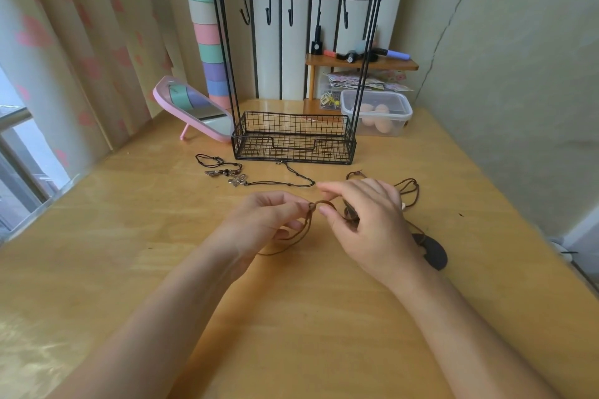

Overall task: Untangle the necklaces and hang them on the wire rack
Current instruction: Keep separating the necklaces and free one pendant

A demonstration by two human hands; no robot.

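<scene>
A black wire rack (293, 136) with a basket base and a top bar of empty hooks (268, 14) stands at the back of the wooden table (129, 236). My left hand (265, 220) and my right hand (366, 223) both pinch a tangled brown cord necklace (304, 227) just above the table's middle. Its cord loops on behind my right hand (410, 186), and a dark flat pendant (432, 251) lies to the right of my wrist. A black cord necklace with metal charms (238, 180) lies flat in front of the rack, untouched.
A pink tilting mirror (194, 110) leans left of the rack. A clear lidded box (377, 112) and a small wooden shelf with pens (359, 61) stand at the back right. A curtain hangs at the left, and the wall runs along the right.
</scene>
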